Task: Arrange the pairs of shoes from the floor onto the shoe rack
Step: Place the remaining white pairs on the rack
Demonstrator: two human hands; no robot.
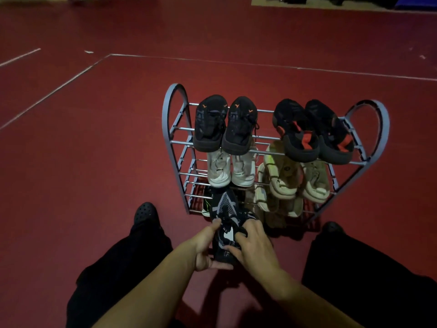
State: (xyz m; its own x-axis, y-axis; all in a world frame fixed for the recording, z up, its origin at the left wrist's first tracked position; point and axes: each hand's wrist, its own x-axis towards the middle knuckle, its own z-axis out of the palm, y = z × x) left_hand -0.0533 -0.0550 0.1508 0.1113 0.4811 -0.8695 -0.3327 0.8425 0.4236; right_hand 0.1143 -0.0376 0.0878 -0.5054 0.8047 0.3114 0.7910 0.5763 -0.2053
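A low shoe rack (361, 159) of thin, shiny metal rods strung between two rounded, arch-shaped grey end frames stands on a smooth, matte red floor (94, 138) marked with thin pale lines. On its top tier sit two dark pairs, toes toward the camera: a black pair with small orange marks (224, 125) on the left and a black pair with red patches (312, 131) on the right, both with thick rubbery soles. The tier below carries a white lace-up pair (231, 169) on the left and a cream, ridged-sole pair (293, 178) on the right, one of these shoes tipped up against the rods. Further cream shoes (279, 209) lie dimly on the lowest tier, beside a dark shoe with a green streak (207, 202). In front of the rack's lower left part, a black knit shoe with grey-white patterning (225, 223) is held with its toe pointing into the bottom tier. The left hand (207, 247) cups its heel and side from below, thumb up along the upper, while the right hand (253, 245) clamps over the collar and laces, fingers curled. The two hands lie close together on the one shoe, between black-trousered knees.
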